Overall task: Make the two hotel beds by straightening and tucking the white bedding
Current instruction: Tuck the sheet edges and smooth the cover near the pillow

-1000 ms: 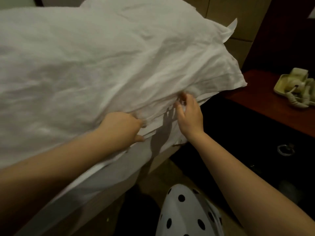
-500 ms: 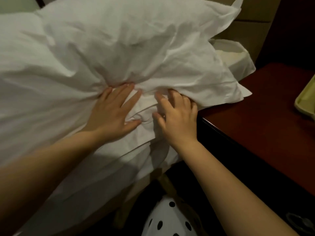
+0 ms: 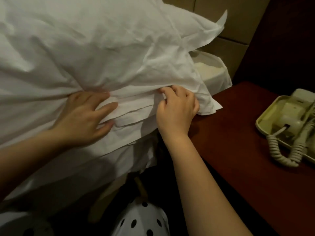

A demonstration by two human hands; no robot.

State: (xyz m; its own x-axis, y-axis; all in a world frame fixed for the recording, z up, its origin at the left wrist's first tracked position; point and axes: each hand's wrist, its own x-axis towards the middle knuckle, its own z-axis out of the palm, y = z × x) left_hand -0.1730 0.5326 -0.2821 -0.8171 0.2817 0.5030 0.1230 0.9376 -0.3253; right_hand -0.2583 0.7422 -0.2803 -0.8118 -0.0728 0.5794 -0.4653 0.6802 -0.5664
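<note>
Nearest you, a white polka-dot garment (image 3: pixel 141 218) is showing, cut off by the frame, and the space around it is too dim to read. Your left hand (image 3: pixel 81 116) is lying flat on the white bedding (image 3: pixel 134 114) at the near edge of the bed (image 3: pixel 76 171), its fingers (image 3: pixel 109 105) released and spread, their tips pressing in just under the pillow (image 3: pixel 102 48). Your right hand (image 3: pixel 177 111) is beside it, fingers (image 3: pixel 164 91) curled and pinching the stacked hems of that bedding; how many layers they are grasping, you cannot tell. The hems are running left to right between your hands, their loose corner pointing right and overlapping the dark red counter (image 3: pixel 238 142). The pillow is lying with its long axis across the view, its far corner pointing up-right toward the beige headboard (image 3: pixel 242 19); its left part is cut off. A second pillow (image 3: pixel 209 70) is peeking out behind it, mostly hidden. On the counter's far right, a cream telephone (image 3: pixel 288 120) is sitting, partly out of frame.
</note>
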